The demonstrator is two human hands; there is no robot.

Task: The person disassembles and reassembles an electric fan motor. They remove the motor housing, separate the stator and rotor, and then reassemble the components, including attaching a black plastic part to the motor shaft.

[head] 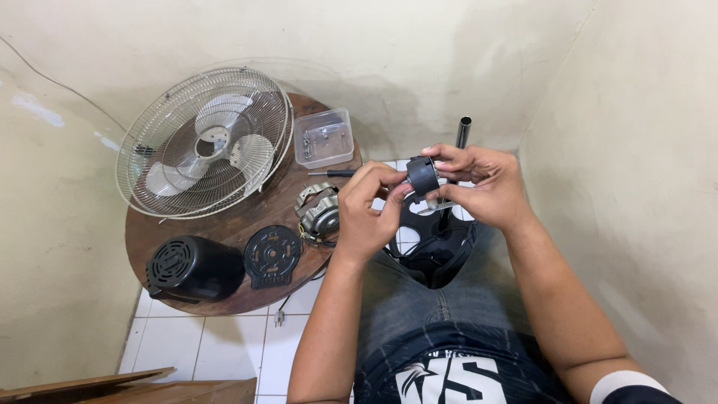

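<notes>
Both of my hands meet over my lap around a small black round cap (423,176). My left hand (368,213) pinches its left side with the fingertips. My right hand (486,185) wraps over it from the right and above. Under the hands stands a black fan base (437,258) with a black metal pole (462,133) rising behind my right hand. Part of the cap and what it sits on is hidden by my fingers.
A round wooden table (224,299) on the left bears a fan guard with blades (206,142), a clear plastic box of screws (324,137), a screwdriver (333,173), a bare motor (318,213), a black motor cover (191,268) and a black round plate (271,256). Walls close in left and right.
</notes>
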